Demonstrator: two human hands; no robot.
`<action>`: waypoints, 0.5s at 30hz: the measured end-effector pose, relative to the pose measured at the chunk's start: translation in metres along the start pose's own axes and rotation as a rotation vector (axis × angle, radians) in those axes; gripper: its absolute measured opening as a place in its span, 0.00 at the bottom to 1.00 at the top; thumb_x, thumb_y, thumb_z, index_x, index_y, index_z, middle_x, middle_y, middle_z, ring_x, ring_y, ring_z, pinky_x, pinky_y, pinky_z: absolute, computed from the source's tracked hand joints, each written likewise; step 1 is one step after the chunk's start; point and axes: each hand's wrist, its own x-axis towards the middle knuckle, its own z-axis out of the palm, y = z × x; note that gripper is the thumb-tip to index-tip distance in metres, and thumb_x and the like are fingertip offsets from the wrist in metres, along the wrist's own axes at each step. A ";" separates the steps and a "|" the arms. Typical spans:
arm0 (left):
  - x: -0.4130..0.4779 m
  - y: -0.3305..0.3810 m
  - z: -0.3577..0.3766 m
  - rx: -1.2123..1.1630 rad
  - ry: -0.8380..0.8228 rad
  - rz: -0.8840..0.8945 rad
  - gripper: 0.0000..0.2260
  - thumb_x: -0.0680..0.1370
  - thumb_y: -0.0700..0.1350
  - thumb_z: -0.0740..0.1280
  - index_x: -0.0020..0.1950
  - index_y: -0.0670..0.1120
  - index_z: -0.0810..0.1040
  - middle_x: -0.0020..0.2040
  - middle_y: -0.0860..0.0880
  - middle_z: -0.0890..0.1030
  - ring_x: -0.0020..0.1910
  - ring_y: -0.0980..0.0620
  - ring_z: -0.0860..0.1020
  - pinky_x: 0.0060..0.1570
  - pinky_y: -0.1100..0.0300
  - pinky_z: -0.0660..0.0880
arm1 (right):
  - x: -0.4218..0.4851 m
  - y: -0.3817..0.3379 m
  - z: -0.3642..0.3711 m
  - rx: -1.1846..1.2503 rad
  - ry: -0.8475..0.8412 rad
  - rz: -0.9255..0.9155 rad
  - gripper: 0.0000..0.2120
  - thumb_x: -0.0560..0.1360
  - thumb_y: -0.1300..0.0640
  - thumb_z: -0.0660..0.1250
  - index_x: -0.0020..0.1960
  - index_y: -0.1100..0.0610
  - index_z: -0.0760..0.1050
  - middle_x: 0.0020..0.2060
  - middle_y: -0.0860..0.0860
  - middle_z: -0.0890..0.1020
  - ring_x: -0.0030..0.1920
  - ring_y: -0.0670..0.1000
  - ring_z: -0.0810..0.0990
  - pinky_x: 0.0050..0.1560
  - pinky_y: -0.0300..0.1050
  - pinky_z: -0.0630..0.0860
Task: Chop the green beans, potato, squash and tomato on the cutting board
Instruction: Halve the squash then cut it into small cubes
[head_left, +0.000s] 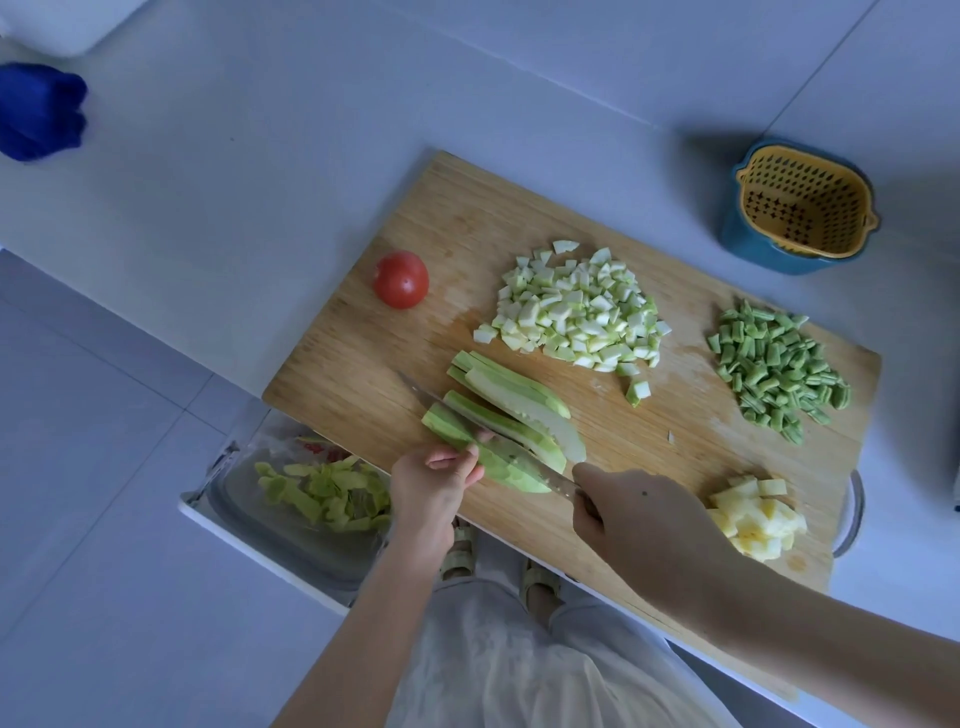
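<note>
The left hand, at lower centre of the frame, curls its fingers onto the near end of the squash strips and pins them to the cutting board. The right hand is wrapped round the handle of a knife, whose blade runs up and left across the strips, its tip past their far side. The strips lie close to the board's near long edge. Just above them is the diced squash pile, with one stray cube beside it. The whole tomato sits apart near the board's left edge, with bare wood all round it. The chopped green beans fill the right end, close to that edge, and the diced potato lies at the lower right, touching the right wrist. Bare wood shows between the strips and the beans. Below the board's near edge at lower left, a tray holds green peelings. On the pale counter, a yellow basket stands off the board's upper right corner, and a blue cloth lies at the far upper left
</note>
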 end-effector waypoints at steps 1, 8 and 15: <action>0.000 0.000 0.000 -0.007 0.005 0.005 0.05 0.74 0.35 0.70 0.41 0.33 0.78 0.41 0.39 0.82 0.35 0.51 0.82 0.31 0.70 0.75 | 0.001 0.000 -0.001 -0.018 -0.006 -0.004 0.10 0.80 0.54 0.49 0.42 0.53 0.63 0.28 0.47 0.67 0.28 0.49 0.66 0.28 0.43 0.61; 0.001 0.000 0.002 0.019 0.023 0.027 0.05 0.74 0.36 0.71 0.42 0.33 0.80 0.39 0.40 0.83 0.33 0.55 0.82 0.30 0.71 0.74 | 0.011 -0.005 -0.002 -0.114 -0.057 0.009 0.08 0.81 0.56 0.49 0.43 0.54 0.62 0.28 0.48 0.66 0.26 0.48 0.63 0.25 0.42 0.58; 0.005 0.003 0.002 0.013 0.022 -0.006 0.07 0.74 0.37 0.70 0.44 0.32 0.80 0.40 0.41 0.83 0.31 0.56 0.82 0.28 0.72 0.73 | 0.025 0.003 0.000 -0.086 -0.016 -0.043 0.10 0.81 0.55 0.49 0.41 0.54 0.61 0.27 0.48 0.66 0.25 0.48 0.63 0.25 0.42 0.58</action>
